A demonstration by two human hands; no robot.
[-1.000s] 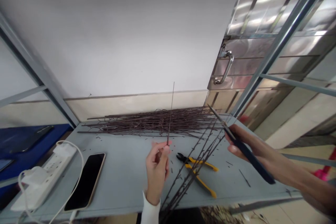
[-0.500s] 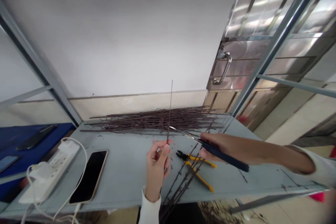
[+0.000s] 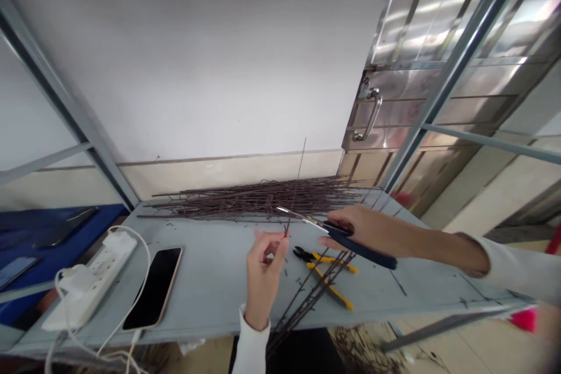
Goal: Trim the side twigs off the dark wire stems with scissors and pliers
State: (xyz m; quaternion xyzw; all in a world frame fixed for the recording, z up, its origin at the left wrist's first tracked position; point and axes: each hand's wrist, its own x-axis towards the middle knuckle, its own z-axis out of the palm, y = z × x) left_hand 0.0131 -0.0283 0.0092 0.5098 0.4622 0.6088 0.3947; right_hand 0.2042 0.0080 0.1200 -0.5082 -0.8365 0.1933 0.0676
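My left hand (image 3: 264,266) pinches a thin dark twig (image 3: 296,187) near its lower end, the twig standing up and leaning right. My right hand (image 3: 362,228) is closed around the dark blue handles of a pair of scissors (image 3: 313,221). The scissor blades point left and lie across the twig, just above my left fingertips; whether they touch it I cannot tell. Behind my hands a long pile of dark twigs (image 3: 245,201) lies along the back of the table. Below my right hand lie yellow-handled cutting pliers (image 3: 333,289), partly covered by several branched twigs (image 3: 302,307).
On the left of the grey table (image 3: 205,292) are a phone (image 3: 153,289) and a white power strip (image 3: 94,286) with cables. Metal posts (image 3: 427,123) rise at both sides. A blue surface (image 3: 65,245) holds two more phones. Twig scraps lie on the floor.
The twig has tilted further to the right. My right hand and the scissors have shifted left, so the blades now reach past the twig. The view has moved slightly.
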